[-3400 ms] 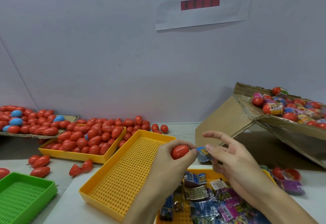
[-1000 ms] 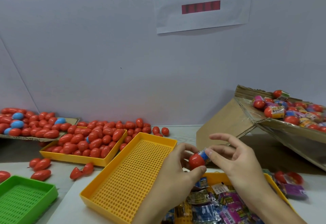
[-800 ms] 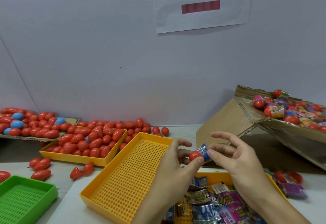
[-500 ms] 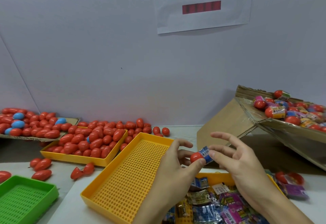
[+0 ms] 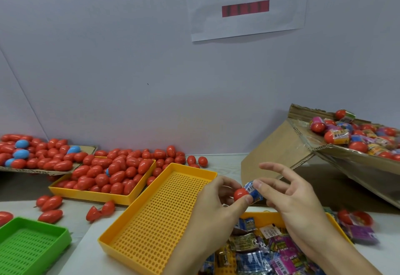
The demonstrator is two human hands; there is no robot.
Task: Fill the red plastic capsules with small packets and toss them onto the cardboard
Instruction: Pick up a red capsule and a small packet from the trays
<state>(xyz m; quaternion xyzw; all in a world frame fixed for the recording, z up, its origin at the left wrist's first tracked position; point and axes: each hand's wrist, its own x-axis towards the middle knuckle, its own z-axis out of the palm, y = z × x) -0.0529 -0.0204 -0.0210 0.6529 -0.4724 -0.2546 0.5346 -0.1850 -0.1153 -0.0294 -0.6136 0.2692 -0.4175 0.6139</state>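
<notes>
My left hand (image 5: 213,207) pinches a red capsule half (image 5: 240,194) between thumb and fingers above the table. A blue packet (image 5: 252,190) sticks out of the capsule, and my right hand (image 5: 292,201) holds that packet with thumb and forefinger, the other fingers spread. Below both hands lies a yellow tray (image 5: 275,217) heaped with small packets (image 5: 259,255). The tilted cardboard (image 5: 337,157) at the right carries several filled capsules (image 5: 337,137).
An empty yellow perforated tray (image 5: 155,216) lies left of my hands. Behind it stands a yellow tray (image 5: 91,194) of red capsules, with more on a cardboard sheet (image 5: 88,149) and loose on the table. A green tray (image 5: 28,246) sits at the lower left.
Since 3.4 s ago the packet has gone into the red capsule half. In the last second the hands have shifted only slightly, still working the packet in.
</notes>
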